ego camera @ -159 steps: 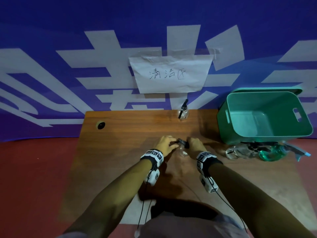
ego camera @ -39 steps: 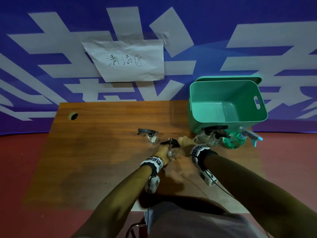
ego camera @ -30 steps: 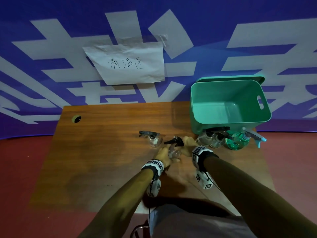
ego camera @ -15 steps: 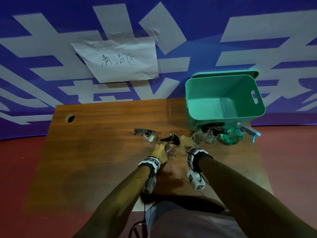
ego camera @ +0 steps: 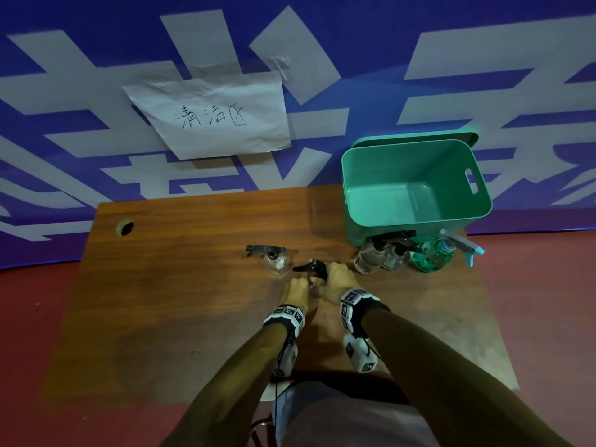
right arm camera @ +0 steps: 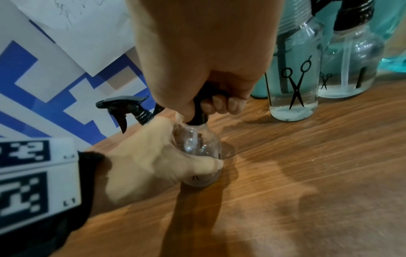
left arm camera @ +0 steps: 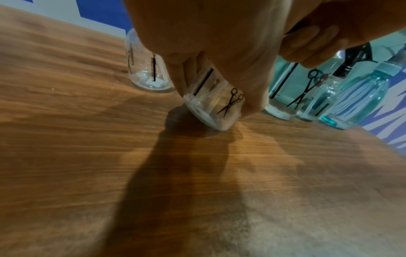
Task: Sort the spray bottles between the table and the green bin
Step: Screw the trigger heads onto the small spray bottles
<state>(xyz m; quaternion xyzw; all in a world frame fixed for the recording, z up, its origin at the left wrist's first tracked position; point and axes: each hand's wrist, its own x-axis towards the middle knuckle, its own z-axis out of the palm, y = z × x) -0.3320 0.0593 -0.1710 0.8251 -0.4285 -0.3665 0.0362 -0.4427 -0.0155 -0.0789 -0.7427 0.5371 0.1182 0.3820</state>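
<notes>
On the wooden table [ego camera: 161, 285] a small clear spray bottle [ego camera: 313, 282] with a black trigger head stands between my hands. My left hand [ego camera: 298, 290] grips its body [left arm camera: 215, 102], which is tilted with its base edge at the table. My right hand [ego camera: 338, 279] curls round the black spray head [right arm camera: 198, 111]. In the right wrist view my left hand [right arm camera: 153, 156] wraps the bottle [right arm camera: 197, 149] below my right hand [right arm camera: 208, 69]. The green bin [ego camera: 416, 217] at the back right holds nothing.
Another clear spray bottle [ego camera: 274, 258] stands just left of my hands. In front of the bin stand two clear bottles [ego camera: 371, 258] [ego camera: 395, 258] and a green-tinted one [ego camera: 432, 256]. A paper sign [ego camera: 213, 117] hangs on the blue wall. A cable hole [ego camera: 125, 228] marks the far left.
Over the last second both hands have kept hold of the same bottle at about the same spot. Five seconds ago the bottles by the bin lay on their sides; now they stand upright.
</notes>
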